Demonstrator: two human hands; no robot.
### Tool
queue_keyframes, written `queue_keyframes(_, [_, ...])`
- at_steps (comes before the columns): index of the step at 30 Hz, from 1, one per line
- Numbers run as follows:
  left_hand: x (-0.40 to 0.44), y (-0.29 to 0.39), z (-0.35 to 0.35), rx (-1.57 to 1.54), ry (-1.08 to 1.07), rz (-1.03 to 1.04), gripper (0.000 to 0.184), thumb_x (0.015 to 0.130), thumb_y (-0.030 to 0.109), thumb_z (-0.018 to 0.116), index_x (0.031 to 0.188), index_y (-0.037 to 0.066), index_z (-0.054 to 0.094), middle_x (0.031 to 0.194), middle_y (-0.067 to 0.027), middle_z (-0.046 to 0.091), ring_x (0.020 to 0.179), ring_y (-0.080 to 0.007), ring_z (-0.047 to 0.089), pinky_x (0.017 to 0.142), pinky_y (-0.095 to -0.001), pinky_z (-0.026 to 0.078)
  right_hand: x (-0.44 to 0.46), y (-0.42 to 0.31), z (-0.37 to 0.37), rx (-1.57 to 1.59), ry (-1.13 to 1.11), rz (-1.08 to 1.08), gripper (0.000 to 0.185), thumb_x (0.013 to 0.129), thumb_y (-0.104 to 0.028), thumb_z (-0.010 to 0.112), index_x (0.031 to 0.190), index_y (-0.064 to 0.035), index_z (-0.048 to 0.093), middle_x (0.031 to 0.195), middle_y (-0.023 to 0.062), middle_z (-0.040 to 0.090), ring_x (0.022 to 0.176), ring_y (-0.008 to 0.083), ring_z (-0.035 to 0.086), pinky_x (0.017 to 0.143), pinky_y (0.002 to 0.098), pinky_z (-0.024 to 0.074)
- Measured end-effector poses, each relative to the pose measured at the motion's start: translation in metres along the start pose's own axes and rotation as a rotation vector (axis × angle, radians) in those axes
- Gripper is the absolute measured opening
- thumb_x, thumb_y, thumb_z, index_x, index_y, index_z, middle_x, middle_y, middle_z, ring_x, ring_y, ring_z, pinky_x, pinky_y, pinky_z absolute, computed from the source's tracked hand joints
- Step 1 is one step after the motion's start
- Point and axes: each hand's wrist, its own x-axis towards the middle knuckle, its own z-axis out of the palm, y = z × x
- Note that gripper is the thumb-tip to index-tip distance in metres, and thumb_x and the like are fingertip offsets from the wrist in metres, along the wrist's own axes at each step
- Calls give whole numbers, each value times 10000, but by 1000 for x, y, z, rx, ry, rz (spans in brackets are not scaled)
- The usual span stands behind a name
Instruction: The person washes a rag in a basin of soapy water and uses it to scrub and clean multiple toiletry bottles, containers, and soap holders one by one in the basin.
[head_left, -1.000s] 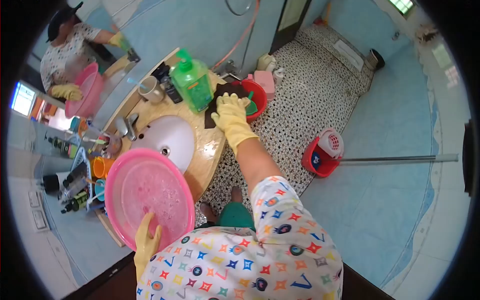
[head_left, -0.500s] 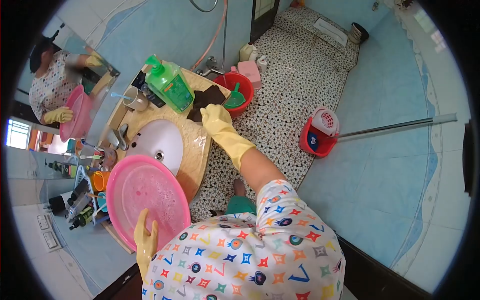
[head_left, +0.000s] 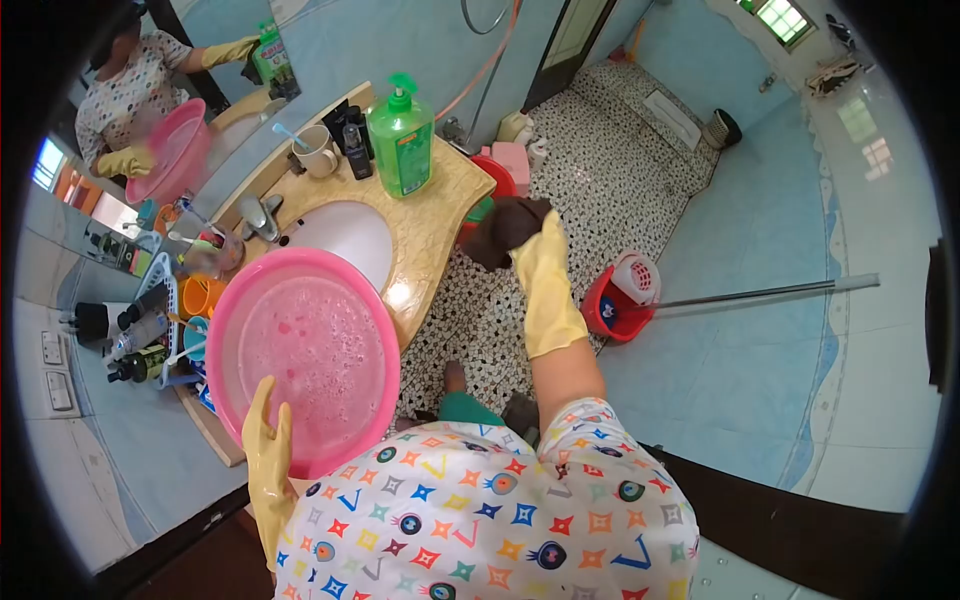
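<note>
My right hand (head_left: 548, 285), in a yellow rubber glove, grips a dark brown cloth (head_left: 498, 234) in the air beside the counter's right edge. My left hand (head_left: 268, 450), also gloved, is closed over the near left rim of a pink basin (head_left: 391, 345). Sudsy liquid with bubbles lies in the basin, which I hold near my body over the counter's front. It partly covers the white sink (head_left: 350, 235). A green pump bottle (head_left: 402, 150) stands on the counter behind the sink.
A mug (head_left: 317, 155) and a faucet (head_left: 262, 217) are along the mirror side. Bottles and cups crowd the left corner. A red mop bucket (head_left: 622, 322) with a long handle (head_left: 750, 296) stands on the speckled floor. Another red container (head_left: 497, 172) sits beyond the counter.
My right hand has lifted the brown cloth off the counter and carried it right, over the floor. The basin, in my left hand, covers more of the sink. The head view has shifted.
</note>
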Motion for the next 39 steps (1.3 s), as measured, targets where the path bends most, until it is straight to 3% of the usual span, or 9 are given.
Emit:
queue_keyframes(1, [2, -1, -1, -30, 13, 15, 486, 984, 8, 615, 1463, -1, 535, 1508, -176, 539, 1455, -272, 452, 1212, -378, 321, 7, 3, -18, 54, 31, 36, 616, 1065, -541, 424, 1545, -156, 395, 1520, 129, 492, 1286, 366, 566, 1013, 660, 459])
queue_keyframes(5, [4, 28, -1, -105, -4, 18, 487, 984, -6, 604, 1466, 6, 537, 1528, -170, 520, 1468, -269, 433, 1218, -384, 306, 4, -4, -69, 198, 56, 91, 569, 1071, -489, 425, 1405, -53, 573, 1333, 137, 664, 1154, 345, 663, 1059, 476, 498])
queue_keyframes(10, [10, 81, 24, -145, 48, 132, 479, 988, 17, 607, 1463, 25, 552, 1524, -151, 530, 1467, -260, 434, 1216, -375, 301, 36, -35, -156, 259, 297, 145, 567, 1055, -527, 446, 1224, -39, 679, 1089, 148, 724, 929, 293, 690, 823, 439, 562])
queue_keyframes(21, [62, 203, 136, 199, -198, 480, 444, 989, 104, 632, 1422, 21, 581, 1479, -182, 572, 1442, -320, 472, 1195, -404, 338, 52, -144, -269, -298, 809, -20, 525, 1068, -464, 467, 1289, -16, 630, 1224, 144, 691, 1056, 309, 689, 913, 459, 582])
queue_keyframes(28, [121, 282, 258, 102, -630, 652, 485, 1030, 335, 611, 1400, 23, 588, 1451, -209, 583, 1369, -369, 530, 1134, -418, 420, 29, -181, -284, -100, 601, -116, 519, 1081, -463, 448, 1356, -48, 596, 1252, 143, 682, 1081, 315, 681, 931, 461, 580])
queue_keyframes(30, [149, 286, 312, 196, -743, 705, 510, 1040, 347, 606, 1431, 21, 573, 1445, -179, 605, 1341, -300, 567, 1110, -383, 440, 44, -180, -292, -22, 529, -84, 520, 1078, -487, 443, 1345, -71, 604, 1208, 135, 693, 1038, 304, 683, 885, 456, 580])
queue_keyframes(35, [186, 292, 417, 86, -1031, 402, 559, 1059, 435, 553, 1475, 61, 549, 1488, -165, 567, 1401, -281, 504, 1149, -385, 399, 85, -198, -248, 169, 441, -161, 504, 1071, -526, 445, 1281, -109, 638, 1029, 101, 715, 862, 262, 673, 709, 446, 560])
queue_keyframes(37, [203, 290, 462, -72, -1154, 139, 631, 1046, 502, 543, 1526, 95, 489, 1549, -177, 492, 1455, -314, 428, 1180, -440, 357, 90, -214, -193, 64, 520, -143, 544, 1085, -482, 416, 1411, -66, 544, 1277, 182, 674, 1157, 320, 649, 1011, 440, 529])
queue_keyframes(39, [224, 287, 508, -256, -1209, -201, 727, 1026, 575, 536, 1589, 135, 402, 1618, -194, 394, 1505, -368, 337, 1209, -510, 306, 122, -213, -187, -258, 603, -91, 497, 1087, -467, 425, 1363, -76, 558, 1137, 168, 668, 1058, 313, 646, 943, 456, 534])
